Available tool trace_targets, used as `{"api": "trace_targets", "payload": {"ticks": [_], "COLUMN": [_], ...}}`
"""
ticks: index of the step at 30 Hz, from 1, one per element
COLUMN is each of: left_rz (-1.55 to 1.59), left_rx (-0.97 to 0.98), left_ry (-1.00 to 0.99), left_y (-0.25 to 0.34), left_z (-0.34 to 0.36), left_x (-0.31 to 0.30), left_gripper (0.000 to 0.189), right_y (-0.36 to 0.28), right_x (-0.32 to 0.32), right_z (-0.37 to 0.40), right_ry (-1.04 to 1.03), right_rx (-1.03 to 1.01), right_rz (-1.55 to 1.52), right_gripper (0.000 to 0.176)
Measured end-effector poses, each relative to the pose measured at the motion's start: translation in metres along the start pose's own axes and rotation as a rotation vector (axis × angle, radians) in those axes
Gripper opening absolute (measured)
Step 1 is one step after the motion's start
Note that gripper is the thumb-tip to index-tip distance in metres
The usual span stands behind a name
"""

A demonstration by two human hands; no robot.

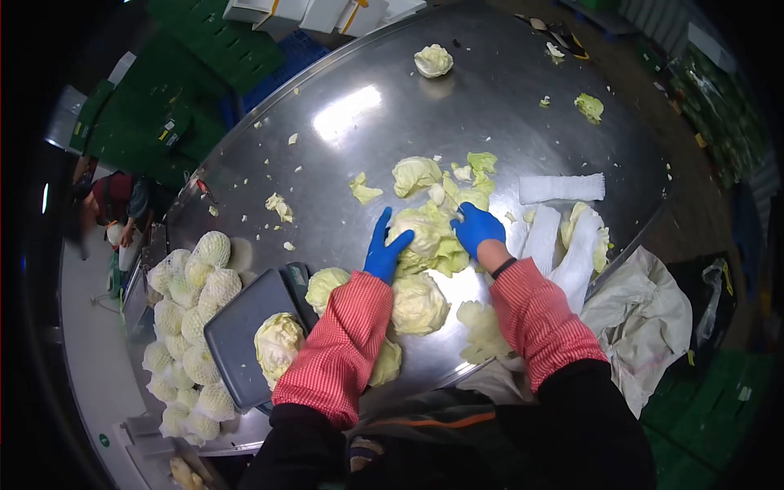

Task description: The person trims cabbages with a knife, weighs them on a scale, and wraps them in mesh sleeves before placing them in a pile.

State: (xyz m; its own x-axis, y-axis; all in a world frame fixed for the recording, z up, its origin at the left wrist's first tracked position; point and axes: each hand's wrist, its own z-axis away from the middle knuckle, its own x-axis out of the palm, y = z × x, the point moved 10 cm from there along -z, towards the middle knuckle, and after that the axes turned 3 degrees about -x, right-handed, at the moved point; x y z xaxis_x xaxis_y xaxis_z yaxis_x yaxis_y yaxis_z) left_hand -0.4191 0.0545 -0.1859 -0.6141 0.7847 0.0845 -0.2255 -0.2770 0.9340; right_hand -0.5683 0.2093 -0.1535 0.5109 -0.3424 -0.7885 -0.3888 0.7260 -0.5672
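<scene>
A partly trimmed cabbage (pixel 420 231) lies among loose outer leaves at the middle of the metal table. My left hand (pixel 385 249), in a blue glove, rests against its left side with thumb and fingers spread apart. On the right side, my right hand (pixel 478 229), also gloved in blue, is closed with its fingers curled against the leaves; what it grips is hidden. Behind them are a pale cabbage piece (pixel 416 175) and loose green leaves (pixel 482 163). Closer to my body sits another cabbage (pixel 419 304), with a flat leaf (pixel 483 329) to its right.
Net-wrapped cabbages (pixel 196 306) are piled at the left beside a grey tray (pixel 249 339). White foam nets (pixel 563 189) lie at right, above a white sack (pixel 641 322). One cabbage (pixel 433 61) stands at the far side. A person (pixel 118 200) is beyond the left edge.
</scene>
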Motion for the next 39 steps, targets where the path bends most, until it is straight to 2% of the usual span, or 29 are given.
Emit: {"api": "trace_targets", "payload": {"ticks": [1,4,6,8,9,12,13,16,17,18,19,20,21,24,28,29,31,32,34,35,36,38,39], "left_rz": [0.298,0.94,0.931,0.994,0.985,0.858,0.717,0.419,0.367,0.454,0.541,0.627,0.738,0.949,1.009,0.984,0.939,0.916,0.864,0.916,0.868,0.846,0.846], "left_rx": [-0.035,-0.256,-0.18,-0.149,-0.116,-0.305,-0.314,0.022,0.105,0.082,0.06,0.035,-0.093,-0.195,-0.208,-0.201,-0.185,-0.188,-0.196,-0.234,-0.158,-0.188,-0.208], "left_ry": [-0.013,-0.143,-0.162,-0.169,-0.237,-0.269,-0.307,-0.33,-0.211,-0.223,-0.235,-0.247,-0.249,-0.297,-0.189,-0.141,-0.051,-0.132,-0.292,-0.255,-0.172,-0.237,-0.273], "left_y": [0.0,-0.001,0.025,0.043,0.053,0.065,0.053,0.075,0.082,0.078,0.074,0.071,0.059,0.056,0.057,0.059,0.063,0.061,0.052,0.052,0.055,0.063,0.063], "left_z": [0.007,0.014,0.022,0.029,0.031,0.054,0.049,0.028,0.031,0.033,0.035,0.035,0.034,0.028,0.026,0.028,0.03,0.026,0.017,0.02,0.02,0.026,0.027], "left_x": [0.007,0.015,0.023,0.03,0.037,0.059,0.058,0.045,0.043,0.045,0.047,0.049,0.054,0.061,0.058,0.056,0.054,0.061,0.071,0.083,0.081,0.088,0.091], "left_gripper": [0.065,0.059,0.061,0.062,0.065,0.067,0.064,0.06,0.058,0.058,0.057,0.057,0.056,0.057,0.058,0.058,0.058,0.058,0.058,0.056,0.053,0.051,0.05], "right_y": [-0.002,-0.007,-0.004,-0.02,-0.031,-0.071,-0.069,-0.068,-0.069,-0.07,-0.068,-0.069,-0.069,-0.069,-0.064,-0.054,-0.053,-0.061,-0.084,-0.095,-0.097,-0.098,-0.101], "right_x": [-0.008,-0.044,-0.061,-0.079,-0.087,-0.081,-0.077,-0.066,-0.062,-0.057,-0.06,-0.059,-0.058,-0.052,-0.053,-0.052,-0.071,-0.081,-0.077,-0.076,-0.075,-0.075,-0.077], "right_z": [0.003,0.018,0.02,0.031,0.038,0.057,0.057,0.055,0.057,0.058,0.06,0.061,0.062,0.071,0.065,0.06,0.061,0.066,0.069,0.071,0.071,0.071,0.073], "right_ry": [0.012,0.128,0.143,0.288,0.364,0.207,0.169,0.081,0.074,0.064,0.15,0.155,0.159,0.138,0.126,0.117,0.252,0.324,0.21,0.171,0.181,0.201,0.216], "right_rx": [-0.003,-0.021,-0.014,-0.112,-0.161,-0.252,-0.231,-0.205,-0.217,-0.229,-0.213,-0.219,-0.222,-0.244,-0.31,-0.267,-0.265,-0.292,-0.35,-0.345,-0.329,-0.303,-0.329], "right_rz": [-0.009,-0.085,-0.159,-0.106,-0.08,-0.283,-0.35,-0.468,-0.46,-0.45,-0.394,-0.361,-0.328,-0.349,-0.376,-0.392,-0.182,-0.131,-0.101,0.005,0.033,0.091,0.13], "right_gripper": [0.034,0.031,0.044,0.055,0.061,0.074,0.076,0.082,0.086,0.089,0.086,0.084,0.082,0.071,0.055,0.05,0.07,0.079,0.096,0.098,0.097,0.097,0.089]}}
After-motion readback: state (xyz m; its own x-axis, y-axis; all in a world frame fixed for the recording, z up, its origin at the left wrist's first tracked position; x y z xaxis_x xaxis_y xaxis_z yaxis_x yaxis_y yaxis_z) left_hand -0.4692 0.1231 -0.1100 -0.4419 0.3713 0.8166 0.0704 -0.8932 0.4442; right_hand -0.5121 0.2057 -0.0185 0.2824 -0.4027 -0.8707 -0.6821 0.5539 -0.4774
